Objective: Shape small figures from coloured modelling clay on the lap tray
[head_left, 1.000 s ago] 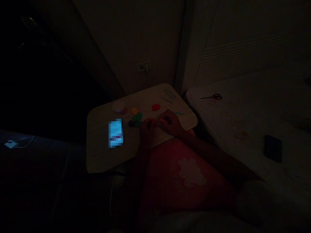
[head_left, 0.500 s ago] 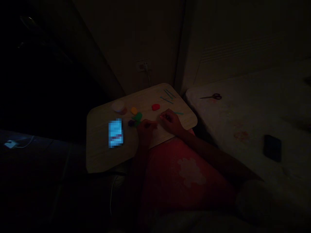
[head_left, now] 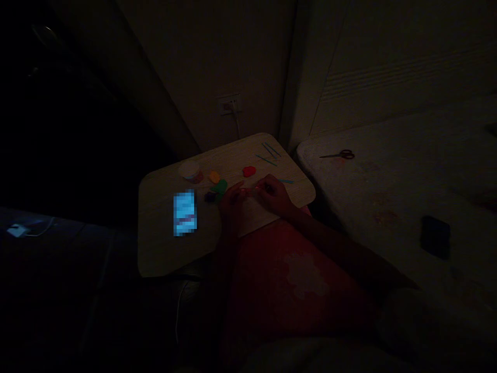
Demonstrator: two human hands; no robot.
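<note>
Both hands are over the light wooden table (head_left: pixel 163 254) near its front edge, in dim light. My left hand (head_left: pixel 232 201) is closed, its thumb and fingertips at a small red piece of modelling clay (head_left: pixel 245 192). My right hand (head_left: pixel 273 194) is pinched just right of it, at the same reddish bit; its exact shape is too dark to tell. Beyond them lies a red clay lump (head_left: pixel 249 171). Left of my left hand are a green clay lump (head_left: pixel 220 186), an orange lump (head_left: pixel 214 177) and a dark purple lump (head_left: pixel 210 197).
A lit, blurred screen (head_left: pixel 185 213) lies on the table's left, below a tub (head_left: pixel 190 171). Several thin sticks (head_left: pixel 271 151) lie at the back right, and a bluish strip (head_left: pixel 286 181) by my right hand. Scissors (head_left: pixel 339 154) and a dark object (head_left: pixel 435 237) rest on the pale surface at right.
My left hand's fingers have shifted up and curled, and the red piece now shows between the hands. My right hand has hardly moved.
</note>
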